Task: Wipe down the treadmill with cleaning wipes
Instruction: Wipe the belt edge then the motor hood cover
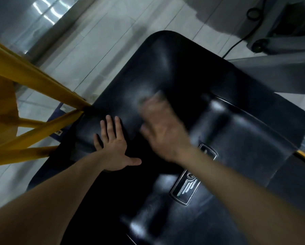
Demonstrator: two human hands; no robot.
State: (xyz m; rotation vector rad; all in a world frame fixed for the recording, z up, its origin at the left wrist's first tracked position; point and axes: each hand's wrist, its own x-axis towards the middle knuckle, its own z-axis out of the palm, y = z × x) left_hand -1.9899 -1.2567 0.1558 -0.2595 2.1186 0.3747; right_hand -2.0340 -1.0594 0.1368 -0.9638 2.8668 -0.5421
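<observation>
The left hand [115,147] lay flat, fingers spread, holding nothing, on the glossy black plastic treadmill hood [165,68] beside yellow metal bars [33,82]. The right hand [163,131], over the hood, was too blurred to tell its grip.

Pale tiled floor [104,50] carries black treadmill [165,71]; yellow bars [24,73] meet its left edge; grey machine base [280,45] and black cable [234,47] top right
</observation>
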